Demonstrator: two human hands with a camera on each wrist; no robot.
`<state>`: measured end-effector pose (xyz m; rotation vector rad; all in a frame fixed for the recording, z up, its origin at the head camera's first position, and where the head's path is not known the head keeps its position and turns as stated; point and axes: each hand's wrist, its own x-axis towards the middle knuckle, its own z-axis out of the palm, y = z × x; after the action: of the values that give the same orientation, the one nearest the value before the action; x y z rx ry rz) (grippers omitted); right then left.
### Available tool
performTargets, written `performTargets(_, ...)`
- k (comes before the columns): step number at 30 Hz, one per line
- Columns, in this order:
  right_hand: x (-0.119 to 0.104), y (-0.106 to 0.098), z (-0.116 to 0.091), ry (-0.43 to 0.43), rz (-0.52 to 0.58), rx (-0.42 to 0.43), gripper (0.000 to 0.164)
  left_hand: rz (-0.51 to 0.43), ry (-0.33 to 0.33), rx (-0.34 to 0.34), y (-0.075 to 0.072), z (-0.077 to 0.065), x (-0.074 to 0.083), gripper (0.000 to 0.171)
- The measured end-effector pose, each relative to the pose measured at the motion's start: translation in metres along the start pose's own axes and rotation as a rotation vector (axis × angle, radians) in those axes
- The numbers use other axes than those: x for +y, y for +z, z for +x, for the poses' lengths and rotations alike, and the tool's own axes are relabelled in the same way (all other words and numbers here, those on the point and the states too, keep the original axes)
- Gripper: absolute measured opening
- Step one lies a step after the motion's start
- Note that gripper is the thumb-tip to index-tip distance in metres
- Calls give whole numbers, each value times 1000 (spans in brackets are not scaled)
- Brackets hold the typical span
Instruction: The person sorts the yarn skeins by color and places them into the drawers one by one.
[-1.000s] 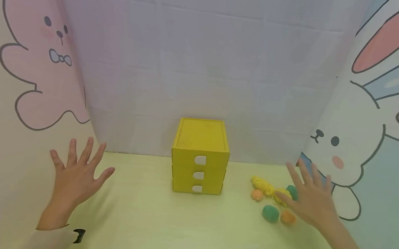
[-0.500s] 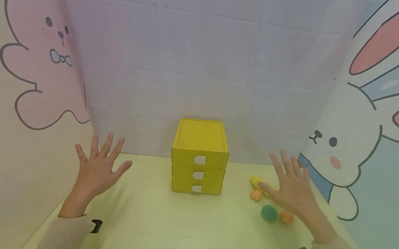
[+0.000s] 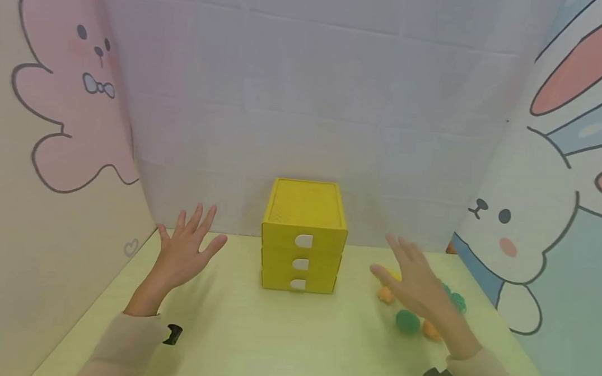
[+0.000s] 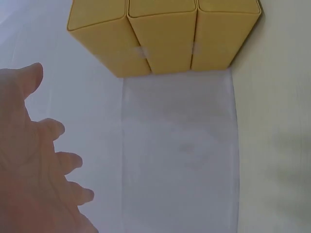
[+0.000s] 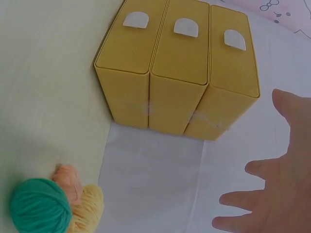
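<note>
A yellow three-drawer box (image 3: 304, 238) with white tabs stands at the middle back of the table, its drawers closed. To its left, my left hand (image 3: 184, 256) hovers with fingers spread and holds nothing. My right hand (image 3: 418, 283) is held up on the other side, fingers extended, over a group of yarn balls that it partly hides. Among these are a green yarn ball (image 3: 408, 322), an orange yarn ball (image 3: 431, 329), a smaller orange one and some yellow yarn (image 5: 87, 208). Both wrist views show the box's sides with the hands apart from it.
The pale yellow table (image 3: 274, 344) meets a white cloth backdrop (image 3: 305, 98) behind the box. Side panels carry a pink bear drawing (image 3: 92, 117) at left and a white rabbit drawing (image 3: 521, 231) at right.
Both hands have moved inward, the left one to the right and the right one to the left, nearer the box. The box and yarn balls stay where they were.
</note>
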<state>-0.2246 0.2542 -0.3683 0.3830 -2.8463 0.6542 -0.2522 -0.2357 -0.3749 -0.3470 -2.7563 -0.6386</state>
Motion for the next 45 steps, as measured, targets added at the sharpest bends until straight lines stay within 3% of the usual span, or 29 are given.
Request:
performTargets(5, -4, 8, 4, -16, 177, -57, 81, -165, -21, -53, 10, 6, 10, 81)
performTargets(10, -11, 14, 6, 33, 316, -159, 73, -354, -52, -132, 18, 11, 17, 79)
performTargets(19, -24, 25, 13, 97, 508, -276, 67, -599, -148, -237, 18, 19, 27, 79)
performTargets(26, -35, 33, 22, 81, 661, -404, 70, -786, -209, -313, 21, 32, 43, 84)
performTargets(34, -47, 42, 28, 58, 876, -544, 76, -940, -216, -319, 27, 47, 63, 82)
performTargets(45, -68, 59, 44, 23, 1073, -641, 77, -1011, -263, -215, 45, 67, 87, 70)
